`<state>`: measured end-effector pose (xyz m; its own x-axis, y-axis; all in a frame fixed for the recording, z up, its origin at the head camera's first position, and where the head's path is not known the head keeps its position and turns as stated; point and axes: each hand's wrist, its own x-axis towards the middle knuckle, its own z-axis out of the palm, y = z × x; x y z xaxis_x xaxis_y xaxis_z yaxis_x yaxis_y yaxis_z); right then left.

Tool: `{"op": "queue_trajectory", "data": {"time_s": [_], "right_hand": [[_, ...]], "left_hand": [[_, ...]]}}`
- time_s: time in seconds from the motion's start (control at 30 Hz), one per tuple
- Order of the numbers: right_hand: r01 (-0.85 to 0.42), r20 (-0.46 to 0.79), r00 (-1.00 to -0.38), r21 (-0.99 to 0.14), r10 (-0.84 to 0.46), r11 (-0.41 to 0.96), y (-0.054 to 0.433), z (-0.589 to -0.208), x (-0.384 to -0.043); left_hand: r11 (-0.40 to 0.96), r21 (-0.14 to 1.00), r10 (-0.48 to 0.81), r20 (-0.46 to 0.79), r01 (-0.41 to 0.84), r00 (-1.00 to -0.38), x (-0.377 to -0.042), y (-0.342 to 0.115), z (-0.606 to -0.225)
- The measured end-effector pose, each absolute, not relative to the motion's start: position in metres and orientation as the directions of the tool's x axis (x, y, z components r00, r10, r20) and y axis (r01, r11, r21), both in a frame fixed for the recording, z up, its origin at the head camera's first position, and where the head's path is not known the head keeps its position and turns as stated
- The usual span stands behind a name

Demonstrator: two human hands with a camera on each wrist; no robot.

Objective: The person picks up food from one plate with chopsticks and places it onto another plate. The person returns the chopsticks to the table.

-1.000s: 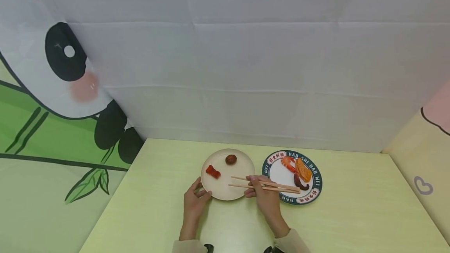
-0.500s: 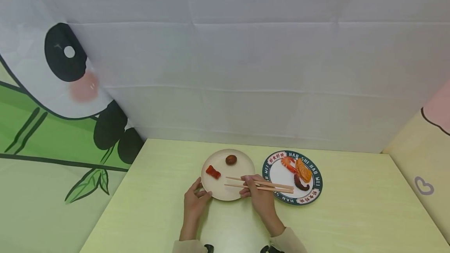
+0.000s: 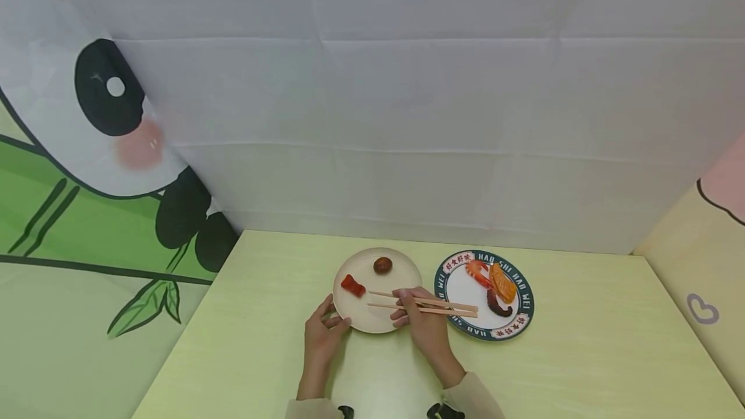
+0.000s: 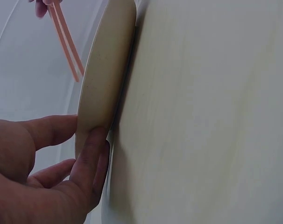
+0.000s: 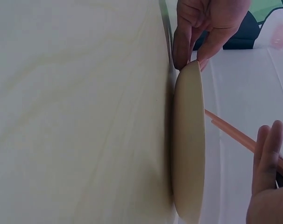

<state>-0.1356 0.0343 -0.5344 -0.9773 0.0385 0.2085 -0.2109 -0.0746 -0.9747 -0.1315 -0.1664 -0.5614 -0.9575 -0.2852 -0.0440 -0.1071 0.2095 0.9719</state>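
Note:
My left hand (image 3: 323, 340) pinches the near left edge of a cream plate (image 3: 372, 324); in the left wrist view the thumb is at the rim and fingers (image 4: 88, 158) press the outer wall. A pair of wooden chopsticks (image 3: 460, 306) is held in my right hand (image 3: 429, 333) at the plate's right side. The chopstick tips are slightly apart over the plate, with nothing between them. Just left of the tips lies a glossy red food piece (image 3: 352, 286). A round brown food piece (image 3: 382, 266) sits farther back on the same plate.
A white plate with a dark green lettered rim (image 3: 526, 299) stands to the right, partly behind my right hand. It bears a shrimp (image 3: 478, 272), an orange ridged piece (image 3: 503, 283) and a dark curled tentacle (image 3: 498, 304). A pale wall cloth (image 3: 407, 147) rises behind the table.
My right hand has moved left with the chopsticks, bringing their tips closer to the red piece. My left hand and both plates have stayed in place.

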Motion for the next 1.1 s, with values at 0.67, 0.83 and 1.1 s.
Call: {"op": "queue_trajectory", "data": {"time_s": [0.67, 0.83, 1.1], "right_hand": [[-0.250, 0.252, -0.967, -0.967, -0.043, -0.042, 0.026, -0.538, -0.145], [-0.255, 0.257, -0.964, -0.966, -0.060, -0.036, 0.025, -0.537, -0.148], [-0.225, 0.227, -0.971, -0.974, -0.074, -0.027, 0.022, -0.537, -0.153]], "left_hand": [[0.208, 0.971, -0.288, -0.055, -0.119, -0.956, -0.131, -0.166, -0.563], [0.213, 0.969, -0.288, -0.060, -0.125, -0.956, -0.131, -0.167, -0.562], [0.219, 0.971, -0.286, -0.034, -0.100, -0.958, -0.131, -0.166, -0.561]]}}
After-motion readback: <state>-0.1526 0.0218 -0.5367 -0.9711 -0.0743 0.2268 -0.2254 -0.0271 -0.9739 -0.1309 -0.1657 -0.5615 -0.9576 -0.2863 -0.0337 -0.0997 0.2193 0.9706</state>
